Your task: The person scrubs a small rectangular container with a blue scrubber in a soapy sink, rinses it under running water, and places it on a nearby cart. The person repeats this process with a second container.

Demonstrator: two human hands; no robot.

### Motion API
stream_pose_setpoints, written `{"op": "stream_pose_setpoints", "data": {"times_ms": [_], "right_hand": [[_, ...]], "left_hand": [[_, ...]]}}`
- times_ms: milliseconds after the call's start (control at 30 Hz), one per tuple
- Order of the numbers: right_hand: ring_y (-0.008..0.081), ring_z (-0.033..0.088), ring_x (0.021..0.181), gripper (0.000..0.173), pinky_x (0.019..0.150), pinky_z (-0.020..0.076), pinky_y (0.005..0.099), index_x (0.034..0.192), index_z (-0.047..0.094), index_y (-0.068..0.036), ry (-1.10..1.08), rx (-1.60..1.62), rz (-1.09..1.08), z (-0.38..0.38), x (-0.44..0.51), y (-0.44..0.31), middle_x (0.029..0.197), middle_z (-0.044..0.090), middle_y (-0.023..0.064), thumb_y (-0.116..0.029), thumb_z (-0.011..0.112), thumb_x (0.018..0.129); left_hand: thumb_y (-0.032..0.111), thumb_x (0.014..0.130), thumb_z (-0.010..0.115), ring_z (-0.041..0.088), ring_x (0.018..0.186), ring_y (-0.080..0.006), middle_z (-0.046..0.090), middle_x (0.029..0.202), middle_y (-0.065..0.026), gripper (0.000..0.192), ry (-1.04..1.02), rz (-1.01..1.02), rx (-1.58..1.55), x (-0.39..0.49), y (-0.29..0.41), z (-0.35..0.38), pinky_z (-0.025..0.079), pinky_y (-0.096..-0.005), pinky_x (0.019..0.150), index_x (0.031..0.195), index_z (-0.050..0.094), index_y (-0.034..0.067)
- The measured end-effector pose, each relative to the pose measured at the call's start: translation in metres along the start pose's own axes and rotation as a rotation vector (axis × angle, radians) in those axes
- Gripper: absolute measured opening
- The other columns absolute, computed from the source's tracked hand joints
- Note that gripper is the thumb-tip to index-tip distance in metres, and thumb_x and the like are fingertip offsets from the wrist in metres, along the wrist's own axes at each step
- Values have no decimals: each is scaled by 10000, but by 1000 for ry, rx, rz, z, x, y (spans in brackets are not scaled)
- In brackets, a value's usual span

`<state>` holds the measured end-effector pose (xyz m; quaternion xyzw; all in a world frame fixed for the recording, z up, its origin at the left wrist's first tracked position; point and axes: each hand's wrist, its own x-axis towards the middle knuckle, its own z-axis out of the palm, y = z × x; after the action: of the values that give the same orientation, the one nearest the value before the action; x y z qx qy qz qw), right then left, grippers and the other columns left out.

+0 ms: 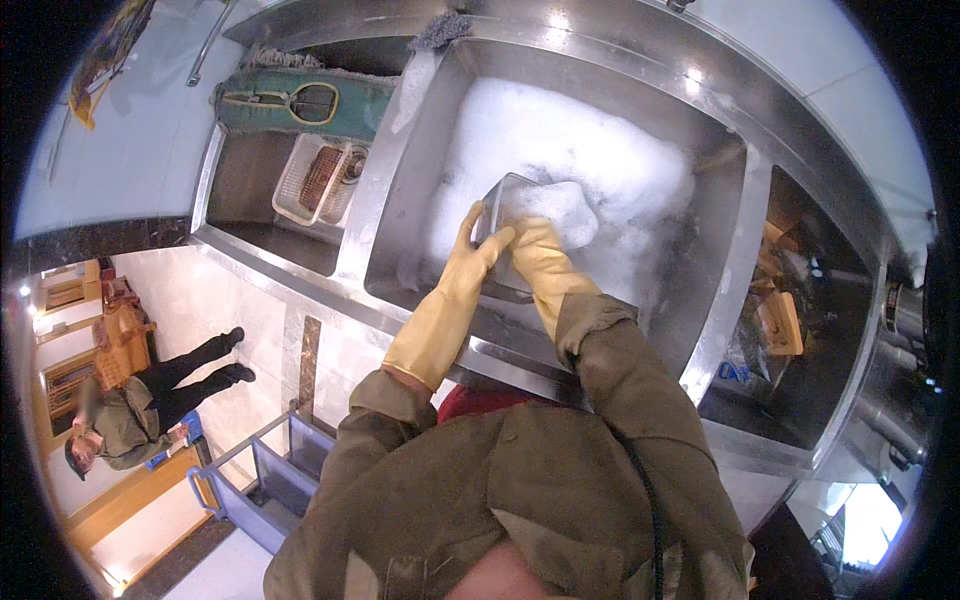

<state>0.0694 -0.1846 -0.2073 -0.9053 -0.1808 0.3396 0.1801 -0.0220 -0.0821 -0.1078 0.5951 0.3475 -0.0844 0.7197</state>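
Both of my hands wear yellow rubber gloves over the middle compartment of a steel sink (405,172). My left hand (480,240) grips the near left side of a rectangular container (493,206), its thumb over the rim. The container is tilted above the suds and looks glassy or metallic; I cannot tell which. My right hand (536,244) reaches into it, its fingertips hidden by a clump of foam (564,210). Whether that hand holds a cloth or sponge cannot be seen. Thick white foam (555,127) covers much of the water behind.
The left compartment has a white plastic basket (289,184) and a green board-like item (259,101) across its back. A grey scrubber (442,30) rests on the divider. Bags and a tan tray (781,322) fill the right compartment. A blue-grey cart (262,480) and a person (127,412) are behind-left.
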Motion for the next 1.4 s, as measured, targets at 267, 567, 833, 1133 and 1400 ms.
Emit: {"op": "stream_pose_setpoints", "data": {"times_ms": [267,567,833,1133,1400], "right_hand": [[330,706,1213,390,980,556,441,1329,722,-86,-275,144,-284,-39,-70,-20,1333,730,179,-289,552,1043],[343,565,1407,466,1172,461,434,1513,568,-103,-92,221,-219,-37,-74,-36,1521,582,214,-200,530,1059],[355,624,1327,415,1077,500,435,1404,655,-68,-128,-142,-65,-49,-66,-25,1392,674,204,-241,576,1035],[393,653,1264,401,1063,508,442,1330,696,-41,-93,245,-290,-66,-105,-40,1297,729,189,-258,587,1010],[314,595,1397,432,1128,507,437,1439,672,-151,-28,-346,59,-65,-51,-16,1498,638,122,-290,580,1041]], "left_hand": [[334,882,838,556,1359,-317,541,1494,-277,997,-24,117,193,10,-10,-4,460,-406,1129,1691,303,106],[465,868,889,559,1392,-291,570,1518,-190,1098,-225,102,-159,-20,-6,-27,457,-444,1173,1680,269,61],[281,893,871,650,914,-173,714,1090,-92,998,-18,43,-34,-29,3,-1,523,-345,829,1694,299,115],[201,935,817,628,909,-159,687,1065,-82,902,-115,179,-193,-28,-1,-9,508,-317,860,1680,326,69],[336,845,906,581,1187,-262,618,1332,-217,1099,-141,176,-114,-28,-2,4,493,-389,986,1717,260,159]]}}
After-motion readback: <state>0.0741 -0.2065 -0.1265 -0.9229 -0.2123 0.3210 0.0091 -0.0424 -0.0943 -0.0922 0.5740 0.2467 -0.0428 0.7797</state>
